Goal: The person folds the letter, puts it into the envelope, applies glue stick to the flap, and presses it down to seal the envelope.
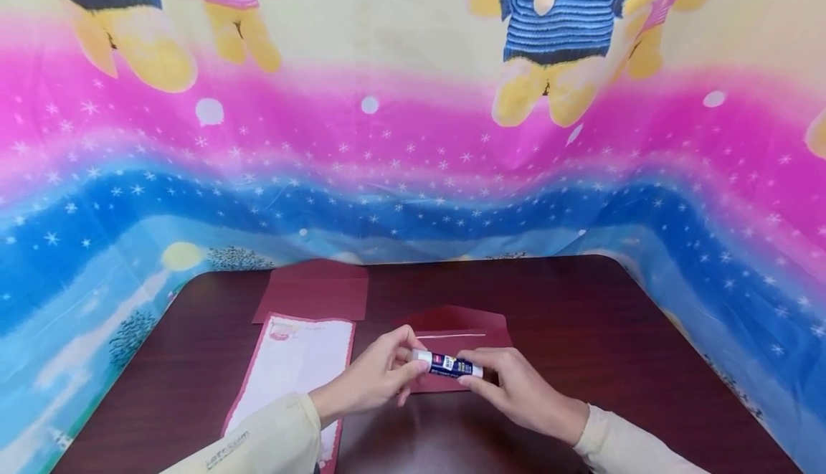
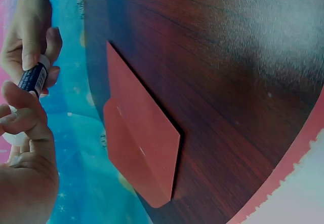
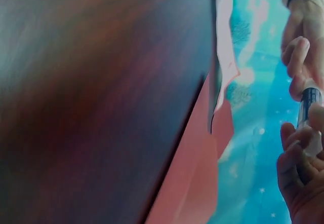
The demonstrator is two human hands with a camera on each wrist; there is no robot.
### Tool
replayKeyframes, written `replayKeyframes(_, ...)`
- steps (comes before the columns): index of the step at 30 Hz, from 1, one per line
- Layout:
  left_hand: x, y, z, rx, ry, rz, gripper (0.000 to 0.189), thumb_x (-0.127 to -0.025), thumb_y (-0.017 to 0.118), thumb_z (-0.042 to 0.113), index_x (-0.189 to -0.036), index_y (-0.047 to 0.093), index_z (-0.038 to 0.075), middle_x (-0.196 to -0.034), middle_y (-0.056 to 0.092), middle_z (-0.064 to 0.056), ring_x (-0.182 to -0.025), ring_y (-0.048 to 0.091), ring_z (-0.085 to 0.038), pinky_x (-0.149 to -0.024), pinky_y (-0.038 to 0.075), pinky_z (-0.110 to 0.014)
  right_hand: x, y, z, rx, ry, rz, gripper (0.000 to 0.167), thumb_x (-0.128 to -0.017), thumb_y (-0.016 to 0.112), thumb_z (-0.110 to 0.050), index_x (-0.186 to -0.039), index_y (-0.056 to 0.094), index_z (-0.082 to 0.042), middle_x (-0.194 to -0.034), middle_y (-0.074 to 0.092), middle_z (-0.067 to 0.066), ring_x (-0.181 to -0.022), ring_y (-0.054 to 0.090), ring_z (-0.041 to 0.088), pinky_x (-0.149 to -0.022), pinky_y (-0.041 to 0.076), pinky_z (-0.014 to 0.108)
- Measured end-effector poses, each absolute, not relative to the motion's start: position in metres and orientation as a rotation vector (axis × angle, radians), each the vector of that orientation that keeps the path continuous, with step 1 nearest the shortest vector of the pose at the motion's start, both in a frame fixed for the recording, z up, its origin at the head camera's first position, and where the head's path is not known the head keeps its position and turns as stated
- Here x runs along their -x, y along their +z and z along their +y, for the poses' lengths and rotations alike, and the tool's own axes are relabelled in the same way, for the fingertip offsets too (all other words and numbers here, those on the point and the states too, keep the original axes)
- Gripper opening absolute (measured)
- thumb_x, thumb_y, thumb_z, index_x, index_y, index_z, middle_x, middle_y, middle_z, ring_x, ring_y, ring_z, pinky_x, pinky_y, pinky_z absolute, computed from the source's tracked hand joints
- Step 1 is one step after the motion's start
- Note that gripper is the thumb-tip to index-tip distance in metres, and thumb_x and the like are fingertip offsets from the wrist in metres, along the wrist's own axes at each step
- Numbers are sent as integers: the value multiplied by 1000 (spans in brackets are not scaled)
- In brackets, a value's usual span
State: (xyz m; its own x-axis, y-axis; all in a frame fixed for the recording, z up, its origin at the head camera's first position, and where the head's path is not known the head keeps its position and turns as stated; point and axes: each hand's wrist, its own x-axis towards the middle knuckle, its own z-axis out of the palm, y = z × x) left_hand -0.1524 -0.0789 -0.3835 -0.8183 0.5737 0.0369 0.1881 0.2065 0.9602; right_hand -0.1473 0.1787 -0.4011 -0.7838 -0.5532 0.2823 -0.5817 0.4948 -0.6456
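A dark blue glue stick [image 1: 448, 364] with white ends lies sideways between both hands, above a red envelope [image 1: 445, 383]. My left hand [image 1: 381, 373] pinches its left end, the white cap, between thumb and fingers. At the other end, my right hand [image 1: 516, 388] grips the white base with thumb and fingertips. The open-flapped envelope carries a thin whitish line [image 1: 452, 335] near its fold; part of it is hidden behind the hands. In the left wrist view, the envelope [image 2: 144, 127] rests on the table below the glue stick [image 2: 34, 79].
Left of the hands lies a white letter sheet [image 1: 290, 359] with a red border, partly under the left sleeve [image 1: 258, 434]. Behind it, a second red envelope [image 1: 316, 295] sits at the far edge of the dark wooden table [image 1: 594, 330]. A patterned cloth [image 1: 413, 137] hangs around the table.
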Motion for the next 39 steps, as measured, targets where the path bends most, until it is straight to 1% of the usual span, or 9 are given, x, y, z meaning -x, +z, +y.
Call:
replayKeyframes(3, 154, -382, -75, -701, 1630, 2178, 19, -100, 63, 14, -109, 51, 4, -76, 62, -4, -50, 54, -14, -52, 49, -23, 149, -398, 183, -1023, 1039, -2702, 24, -98, 67, -33, -116, 72, -19, -88, 67, -13, -65, 50, -5, -55, 47, 17)
replayKeyframes(8, 156, -378, -73, -673, 1621, 2222, 17, -100, 63, 16, -107, 53, 5, -75, 63, -6, -49, 53, -16, -50, 47, -25, 151, -396, 181, -1086, 725, -2623, 17, -94, 72, -32, -108, 72, -23, -81, 60, -19, -64, 49, -5, -57, 43, 13)
replayKeyframes(13, 158, -376, -72, -669, 1628, 2240, 17, -101, 63, 19, -103, 54, 4, -73, 64, -4, -48, 52, -14, -48, 44, -23, 151, -396, 175, -1087, 569, -2576, 25, -93, 72, -40, -111, 72, -22, -86, 65, -17, -65, 51, -6, -57, 41, 11)
replayKeyframes(18, 158, -376, -71, -648, 1593, 2264, 19, -100, 64, 22, -101, 55, 5, -68, 64, -4, -48, 51, -15, -48, 43, -24, 149, -395, 167, -1092, 510, -2528, 26, -90, 76, -38, -110, 70, -23, -84, 63, -16, -57, 43, -10, -52, 33, 8)
replayKeyframes(23, 157, -377, -68, -638, 1562, 2276, 21, -100, 64, 25, -99, 56, 6, -69, 66, -14, -48, 51, -14, -50, 43, -24, 149, -394, 162, -1104, 478, -2526, 19, -90, 76, -37, -101, 69, -23, -75, 57, -18, -57, 38, -10, -51, 31, 8)
replayKeyframes(25, 157, -377, -66, -630, 1566, 2275, 21, -100, 64, 26, -100, 57, 6, -71, 67, -18, -48, 51, -13, -50, 44, -24, 149, -393, 162, -1095, 498, -2557, 19, -91, 75, -39, -99, 70, -23, -75, 58, -18, -58, 40, -9, -51, 33, 9)
replayKeyframes(29, 158, -378, -66, -635, 1560, 2310, 20, -102, 61, 26, -103, 62, 6, -78, 70, -20, -52, 52, -11, -50, 45, -24, 150, -393, 164, -1064, 552, -2615, 20, -91, 74, -38, -102, 72, -21, -77, 62, -18, -59, 48, -4, -52, 37, 12)
replayKeyframes(33, 159, -379, -66, -672, 1478, 2438, 24, -104, 57, 31, -108, 68, 10, -79, 68, -14, -56, 50, -10, -53, 44, -25, 151, -393, 167, -1038, 583, -2654, 18, -90, 76, -35, -102, 73, -21, -76, 61, -19, -59, 51, -2, -52, 37, 14)
replayKeyframes(39, 160, -384, -68, -680, 1293, 2635, 28, -103, 55, 41, -111, 70, 19, -83, 69, -2, -58, 53, -7, -56, 45, -25, 152, -394, 173, -999, 630, -2698, 16, -89, 77, -33, -100, 74, -21, -73, 60, -22, -61, 48, -8, -53, 39, 15)
